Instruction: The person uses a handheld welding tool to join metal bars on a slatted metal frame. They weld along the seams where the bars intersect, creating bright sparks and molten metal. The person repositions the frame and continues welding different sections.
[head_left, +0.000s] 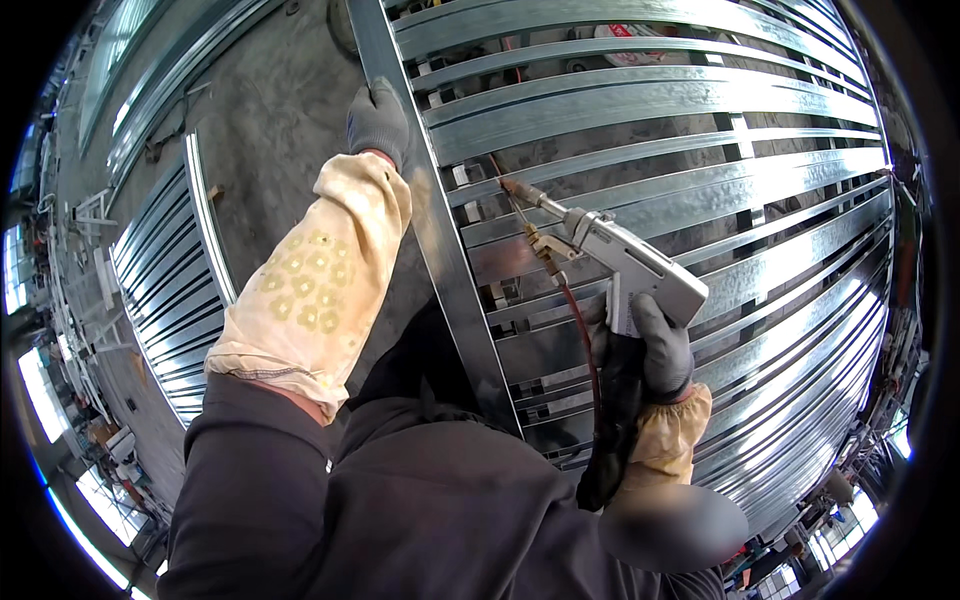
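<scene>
In a grey glove, my right hand (660,345) is wrapped round the grip of a silver-grey handheld welding gun (640,265). Its copper-coloured nozzle (515,188) points up and left, just over the slats near the panel's edge. A brass wire guide (545,245) with a reddish cable (585,345) is fixed beside the nozzle. My left hand (378,125), also gloved, grips the edge rail (440,240) of the slatted metal panel (620,110), farther up than the nozzle. Its fingertips are partly hidden.
Another slatted panel (170,280) lies at the left, with long metal profiles (170,70) beyond it. Grey concrete floor (265,110) shows between. A thick black sleeved hose (612,430) hangs from the gun toward my body. Racks and clutter line the rim.
</scene>
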